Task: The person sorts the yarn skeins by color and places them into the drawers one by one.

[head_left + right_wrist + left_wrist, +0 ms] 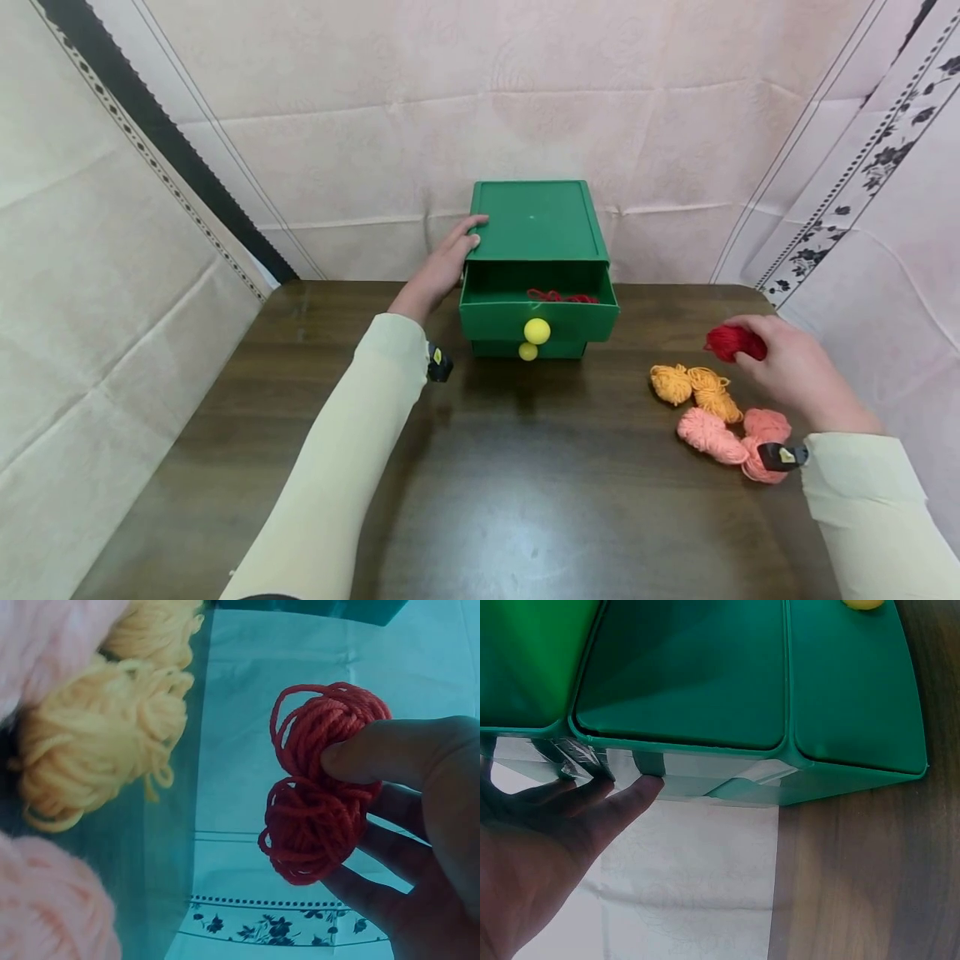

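Observation:
My right hand [787,367] pinches a red yarn bundle [322,780], thumb on one side and fingers behind it. It is held above the right part of the table, near a yellow yarn bundle [693,390] and a pink yarn bundle [738,440]. My left hand [450,254] rests against the left side of a green drawer box [532,221], its fingertips touching the taped side in the left wrist view. The upper drawer [498,317] is pulled out, with red yarn [562,297] lying inside. The drawer's inner floor is partly hidden.
A yellow round knob [537,331] sits on the upper drawer's front, a second knob [528,351] below it. The brown table [480,500] meets a cloth-covered wall [360,167] behind the box, with cloth hanging on both sides.

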Demonstrator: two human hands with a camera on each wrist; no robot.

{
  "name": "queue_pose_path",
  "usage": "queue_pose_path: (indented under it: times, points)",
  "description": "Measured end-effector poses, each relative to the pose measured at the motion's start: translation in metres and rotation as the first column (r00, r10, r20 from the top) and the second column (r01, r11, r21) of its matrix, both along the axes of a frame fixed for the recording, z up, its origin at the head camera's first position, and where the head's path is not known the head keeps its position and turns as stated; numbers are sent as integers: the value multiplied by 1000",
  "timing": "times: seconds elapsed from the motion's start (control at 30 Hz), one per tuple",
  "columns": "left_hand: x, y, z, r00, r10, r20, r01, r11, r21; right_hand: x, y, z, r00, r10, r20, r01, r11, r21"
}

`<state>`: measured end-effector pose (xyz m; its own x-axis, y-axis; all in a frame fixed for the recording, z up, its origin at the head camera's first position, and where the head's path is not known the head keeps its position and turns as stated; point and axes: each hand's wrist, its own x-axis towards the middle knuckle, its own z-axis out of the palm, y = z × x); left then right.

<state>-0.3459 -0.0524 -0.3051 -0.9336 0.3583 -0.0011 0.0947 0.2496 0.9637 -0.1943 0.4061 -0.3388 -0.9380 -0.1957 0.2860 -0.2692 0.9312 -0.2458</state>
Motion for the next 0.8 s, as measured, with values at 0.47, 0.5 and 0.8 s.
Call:
queue_pose_path:
  times: [0.47,0.5,0.8]
  points:
    - [20,1,24,999,-24,47,24,1000,4,-1,-23,16,995,26,-95,-28,999,-19]
    - [19,1,24,999,-25,47,24,1000,4,-1,-25,17,995,28,-96,-30,999,-20]
    - [3,0,2,1000,-6,6,6,1000,9,5,-42,31,992,40,-123,-45,998,-36]
